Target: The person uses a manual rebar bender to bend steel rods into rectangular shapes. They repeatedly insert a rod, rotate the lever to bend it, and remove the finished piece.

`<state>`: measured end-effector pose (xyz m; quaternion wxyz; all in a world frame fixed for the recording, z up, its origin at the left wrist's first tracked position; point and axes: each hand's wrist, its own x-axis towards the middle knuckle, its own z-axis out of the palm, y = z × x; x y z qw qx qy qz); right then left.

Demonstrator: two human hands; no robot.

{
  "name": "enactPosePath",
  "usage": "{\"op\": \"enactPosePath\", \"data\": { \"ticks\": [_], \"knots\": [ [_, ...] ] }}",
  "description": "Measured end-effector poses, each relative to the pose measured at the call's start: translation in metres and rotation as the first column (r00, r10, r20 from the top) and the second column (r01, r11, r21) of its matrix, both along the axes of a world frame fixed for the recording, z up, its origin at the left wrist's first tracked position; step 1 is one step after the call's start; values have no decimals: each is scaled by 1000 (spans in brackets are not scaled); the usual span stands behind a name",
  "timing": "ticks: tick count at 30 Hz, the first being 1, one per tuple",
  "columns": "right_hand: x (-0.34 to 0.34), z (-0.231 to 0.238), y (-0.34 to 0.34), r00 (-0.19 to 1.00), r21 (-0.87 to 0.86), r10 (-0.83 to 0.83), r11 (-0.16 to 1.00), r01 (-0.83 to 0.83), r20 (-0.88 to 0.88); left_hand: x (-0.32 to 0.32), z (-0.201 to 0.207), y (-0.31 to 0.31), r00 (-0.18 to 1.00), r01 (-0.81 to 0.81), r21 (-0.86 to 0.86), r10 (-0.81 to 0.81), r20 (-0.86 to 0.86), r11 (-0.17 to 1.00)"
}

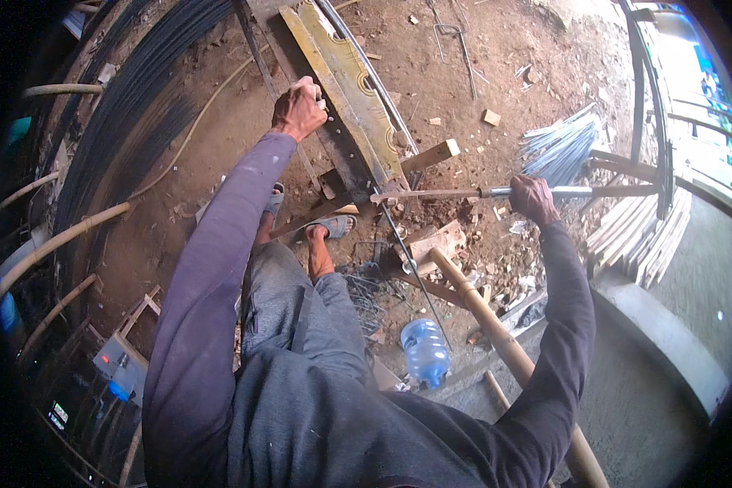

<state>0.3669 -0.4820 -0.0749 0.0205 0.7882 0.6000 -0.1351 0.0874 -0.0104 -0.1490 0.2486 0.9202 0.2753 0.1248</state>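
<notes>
A narrow work bench runs away from me, a dark board (346, 150) with a yellow patterned strip (346, 89) along its right side. Over the dark board my left hand (301, 110) is closed, its fingers curled; what they hold, if anything, is hidden. My right hand (533, 199) is wrapped round a long lever (496, 192) with a grey metal pipe handle and a brownish bar. The bar's tip rests at or just above the near end of the bench. From close by that tip, a thin dark rod (409, 259) slants toward me.
Bundled dark rods (138, 89) lie at the left, with a grey bundle (563, 146) and stacked wood strips (638, 236) at the right. A blue water jug (425, 352) and a bamboo pole (496, 329) are near my right arm. Wood scraps litter the dirt floor.
</notes>
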Motion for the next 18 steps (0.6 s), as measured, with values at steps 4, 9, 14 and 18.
{"op": "enactPosePath", "data": {
  "ticks": [4,9,14,18],
  "knots": [
    [10,-8,13,998,1,30,1000,-30,-47,0,-13,4,985,34,-78,-20,169,996],
    [14,-17,20,998,2,38,999,-38,-56,-2,-8,-1,995,-39,-78,46,85,996],
    [10,-31,11,996,-21,-4,1000,2,-89,0,-1,-3,985,-29,-143,53,166,989],
    [-9,-41,-8,994,-5,-89,996,89,-66,0,-6,-2,995,-16,-16,18,101,1000]
  ]
}}
